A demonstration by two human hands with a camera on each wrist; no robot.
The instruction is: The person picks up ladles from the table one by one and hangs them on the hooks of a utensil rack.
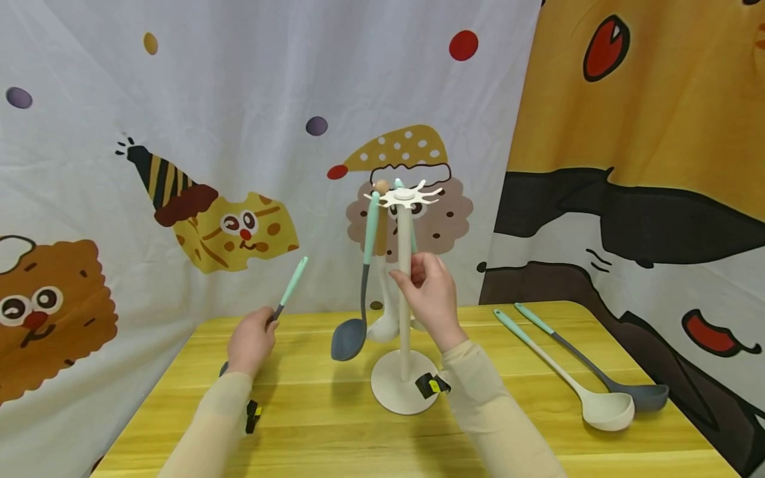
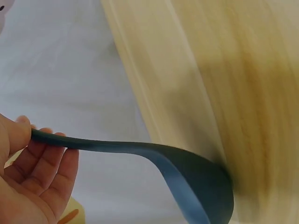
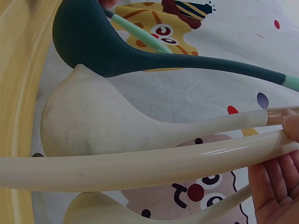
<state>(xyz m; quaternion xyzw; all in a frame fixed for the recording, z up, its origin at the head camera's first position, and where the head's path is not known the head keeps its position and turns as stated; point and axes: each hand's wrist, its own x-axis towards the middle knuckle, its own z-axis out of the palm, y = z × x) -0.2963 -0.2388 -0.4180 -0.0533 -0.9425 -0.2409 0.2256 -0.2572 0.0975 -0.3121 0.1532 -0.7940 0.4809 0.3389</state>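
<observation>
The left hand (image 1: pixel 251 342) holds a dark ladle (image 2: pixel 191 168) with a green handle, at the left side of the table (image 1: pixel 287 445). The right hand (image 1: pixel 431 295) grips the white stand (image 1: pixel 404 338) by its pole, near some hanging ladles (image 1: pixel 348 340). Two more ladles (image 1: pixel 603 408) lie at the right.

The white round-based utensil stand (image 1: pixel 405 338) is on the yellow wood-grain table (image 1: pixel 287 431); a grey green-handled ladle (image 1: pixel 364 285) hangs left, 2 long green-handled ladles (image 1: pixel 606 411) lie right.
</observation>
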